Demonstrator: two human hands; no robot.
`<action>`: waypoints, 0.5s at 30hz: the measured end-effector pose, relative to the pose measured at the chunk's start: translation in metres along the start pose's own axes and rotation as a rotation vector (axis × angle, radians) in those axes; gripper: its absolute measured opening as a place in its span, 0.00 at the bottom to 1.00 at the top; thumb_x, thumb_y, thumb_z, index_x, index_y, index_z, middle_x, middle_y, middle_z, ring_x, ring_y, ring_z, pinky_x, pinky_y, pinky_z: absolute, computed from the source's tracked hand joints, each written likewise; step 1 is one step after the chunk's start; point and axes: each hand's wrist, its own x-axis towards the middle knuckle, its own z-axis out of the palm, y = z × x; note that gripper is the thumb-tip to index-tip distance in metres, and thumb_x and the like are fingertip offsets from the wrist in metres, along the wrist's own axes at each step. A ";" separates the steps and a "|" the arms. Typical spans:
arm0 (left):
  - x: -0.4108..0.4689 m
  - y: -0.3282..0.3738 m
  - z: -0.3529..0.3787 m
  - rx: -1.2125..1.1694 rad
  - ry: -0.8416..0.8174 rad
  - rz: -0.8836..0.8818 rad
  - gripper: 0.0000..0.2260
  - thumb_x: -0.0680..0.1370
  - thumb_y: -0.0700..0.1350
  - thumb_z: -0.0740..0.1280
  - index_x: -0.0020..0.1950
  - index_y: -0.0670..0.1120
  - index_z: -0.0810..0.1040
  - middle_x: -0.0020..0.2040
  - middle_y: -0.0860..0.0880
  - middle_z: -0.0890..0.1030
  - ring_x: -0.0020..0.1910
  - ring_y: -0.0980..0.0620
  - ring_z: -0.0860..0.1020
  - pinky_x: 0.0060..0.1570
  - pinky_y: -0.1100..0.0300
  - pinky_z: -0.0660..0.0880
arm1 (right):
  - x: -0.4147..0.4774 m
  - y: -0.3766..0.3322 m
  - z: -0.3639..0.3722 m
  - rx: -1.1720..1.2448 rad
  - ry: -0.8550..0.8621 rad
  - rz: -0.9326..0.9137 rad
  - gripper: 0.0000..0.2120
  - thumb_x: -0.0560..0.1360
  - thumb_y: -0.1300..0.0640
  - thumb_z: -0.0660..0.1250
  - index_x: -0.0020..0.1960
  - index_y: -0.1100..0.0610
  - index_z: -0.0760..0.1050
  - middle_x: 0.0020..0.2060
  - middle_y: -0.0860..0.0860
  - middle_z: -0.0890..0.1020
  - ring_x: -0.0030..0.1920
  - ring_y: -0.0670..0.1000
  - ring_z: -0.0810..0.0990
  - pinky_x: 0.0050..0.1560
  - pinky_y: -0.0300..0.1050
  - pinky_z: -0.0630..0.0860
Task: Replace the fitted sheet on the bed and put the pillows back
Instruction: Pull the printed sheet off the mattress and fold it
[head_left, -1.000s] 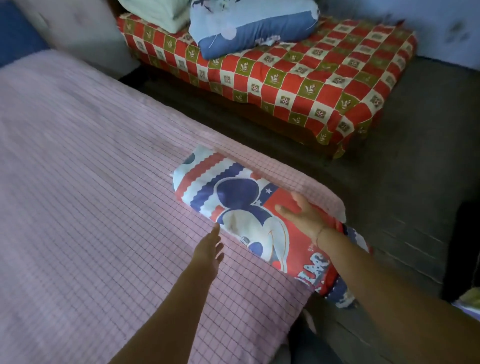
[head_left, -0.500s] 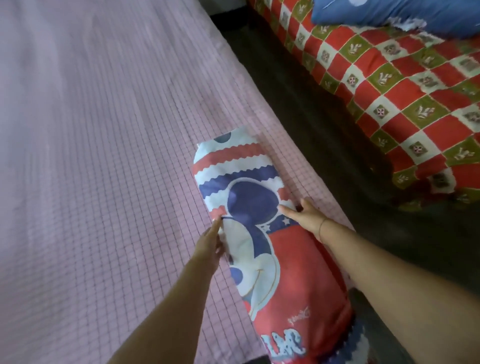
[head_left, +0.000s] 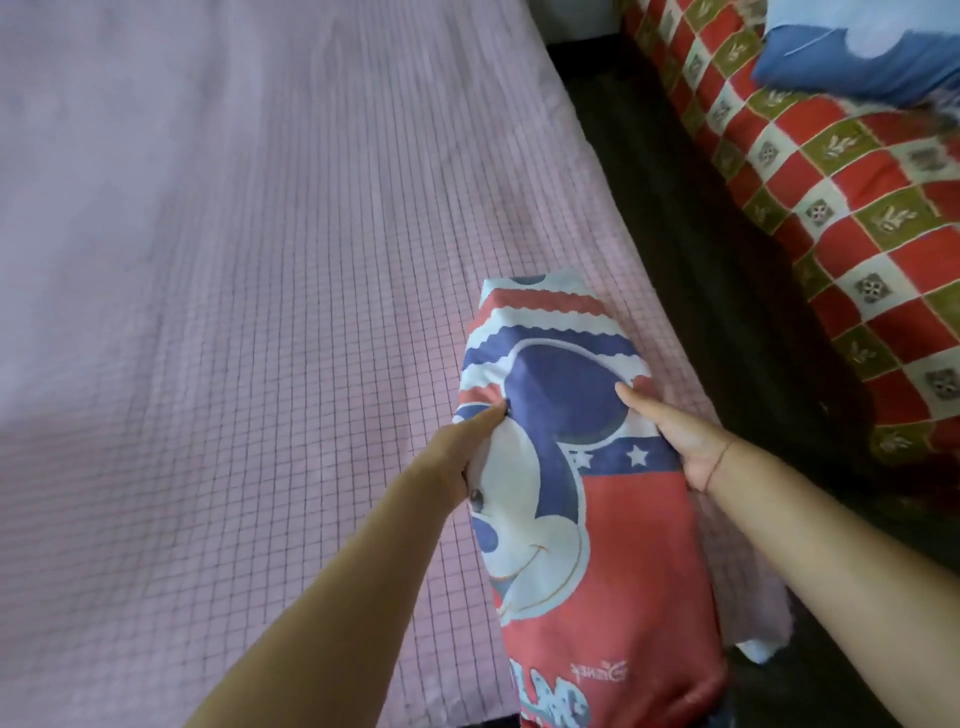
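Head view: a Mickey Mouse pillow (head_left: 574, 467) sits between both hands over the near right part of the bed (head_left: 592, 161), which is covered by a pink checked fitted sheet (head_left: 249, 338).
Left hand (head_left: 465, 454): grips the pillow's left edge, with the thumb on the printed face. The fingers are hidden beneath.
Right hand (head_left: 680, 441): clasps the right edge, with the thumb lying across the blue band. Its fingers are tucked out of sight under the pillow.
Pillow position: close to the bed's right edge, with its near end reaching past the bed's near edge. I cannot tell whether it rests on the sheet or is slightly lifted.
Long axis: runs away from the person, roughly parallel to the bed's right edge. The far end leans a little left.
Facing: printed side up, with the ears and striped bands toward the far end and the lettering at the near end.
Step in hand: probably carrying this pillow to the head of the bed.
Doing it well: keep both grips level at mid-length so the soft ends do not sag. Lift rather than drag, so the sheet stays smooth. At the head, turn the long axis across the bed and set the pillow down flat.
Nearby: a blue pillow (head_left: 862, 62) waits on a red-and-olive checked mattress (head_left: 831, 223), across a dark strip of floor (head_left: 691, 249).
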 end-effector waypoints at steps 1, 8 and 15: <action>-0.010 0.017 -0.003 -0.002 -0.027 0.061 0.23 0.74 0.58 0.71 0.63 0.46 0.77 0.55 0.43 0.83 0.56 0.43 0.80 0.59 0.44 0.76 | -0.010 -0.015 0.008 0.011 -0.008 -0.034 0.14 0.76 0.48 0.66 0.59 0.52 0.78 0.51 0.52 0.85 0.49 0.51 0.85 0.50 0.46 0.79; -0.120 0.185 -0.022 0.101 -0.083 0.574 0.19 0.75 0.57 0.68 0.57 0.45 0.77 0.52 0.41 0.81 0.51 0.44 0.79 0.49 0.49 0.77 | -0.079 -0.163 0.093 -0.051 -0.041 -0.351 0.12 0.76 0.47 0.66 0.52 0.53 0.80 0.47 0.54 0.86 0.46 0.52 0.85 0.45 0.45 0.79; -0.193 0.255 -0.045 0.044 0.086 0.852 0.23 0.70 0.63 0.70 0.57 0.49 0.79 0.55 0.45 0.83 0.56 0.46 0.81 0.57 0.48 0.77 | -0.113 -0.233 0.157 -0.034 -0.210 -0.579 0.12 0.76 0.49 0.67 0.56 0.52 0.79 0.49 0.52 0.85 0.50 0.52 0.85 0.50 0.46 0.81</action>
